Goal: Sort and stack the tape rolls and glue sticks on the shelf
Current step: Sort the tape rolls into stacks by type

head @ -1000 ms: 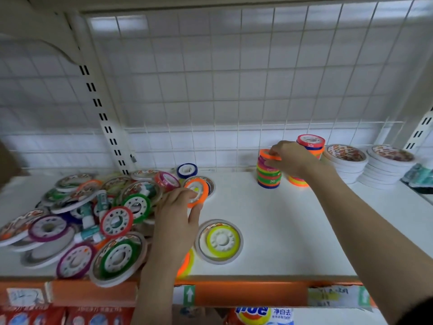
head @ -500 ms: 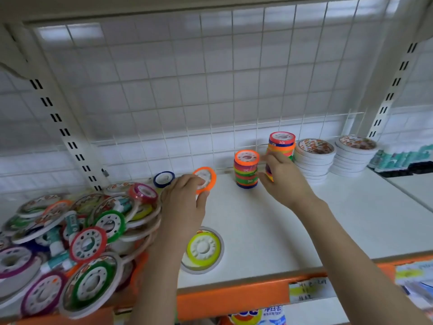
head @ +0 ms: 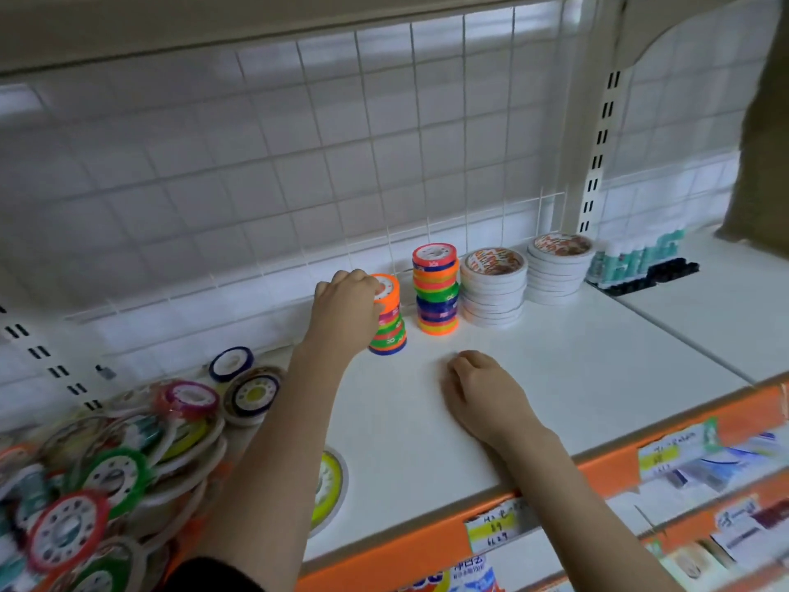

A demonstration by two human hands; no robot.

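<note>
Leftward went the left hand (head: 348, 307), fingers clamped on a glossy orange tape roll (head: 386, 288) atop the short stack (head: 389, 329); right hand (head: 484, 397) rested loosely curled, holding nothing, on the smooth white shelf (head: 597, 361).

This was a shop, at a stationery display. A white shelf (head: 555, 378) sat on slotted uprights (head: 597, 155) before a wire grid back panel (head: 299, 164), and its orange front strip (head: 597, 467) carried handwritten price labels (head: 491, 529) (figures too blurred to read). Many identical tape rolls (head: 435, 288) stood stacked like stock, with packaged goods (head: 465, 576) on the shelf below.
</note>
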